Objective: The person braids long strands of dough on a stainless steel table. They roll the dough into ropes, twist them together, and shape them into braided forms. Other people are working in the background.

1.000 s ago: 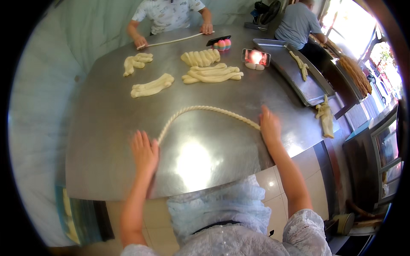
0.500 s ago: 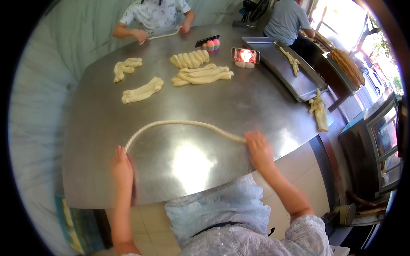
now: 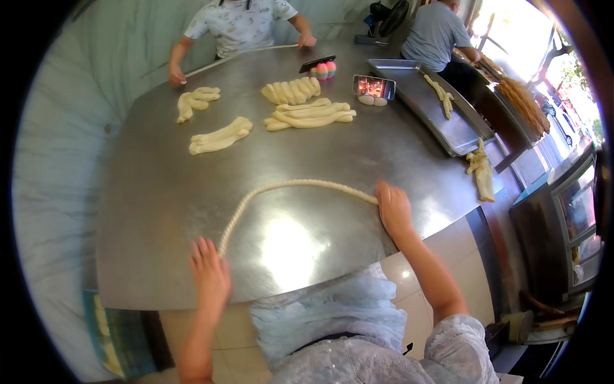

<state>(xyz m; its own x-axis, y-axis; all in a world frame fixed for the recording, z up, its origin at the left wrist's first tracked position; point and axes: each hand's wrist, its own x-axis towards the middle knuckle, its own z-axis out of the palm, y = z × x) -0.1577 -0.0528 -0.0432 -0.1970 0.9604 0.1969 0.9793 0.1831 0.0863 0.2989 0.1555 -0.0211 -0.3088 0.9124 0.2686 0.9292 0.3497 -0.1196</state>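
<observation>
A long twisted dough rope (image 3: 296,183) lies in a wide arch on the steel table, bowed away from me. Its left end meets my left hand (image 3: 211,274), which is open with fingers stretched and spread near the table's front edge. At the other end, my right hand (image 3: 394,208) lies over the dough, palm down and fingers stretched forward. The tip of the rope under that hand is hidden.
Pale dough strips (image 3: 310,116) lie in several groups across the table (image 3: 153,211). A propped phone (image 3: 374,86) stands left of a metal tray (image 3: 457,131). Across the table a person (image 3: 240,29) holds another dough strand; a second person (image 3: 437,35) sits beyond the tray.
My left hand has moved rightward and nearer to me, its fingers spreading. My right hand has shifted slightly forward. The person opposite has stretched their strand much longer.
</observation>
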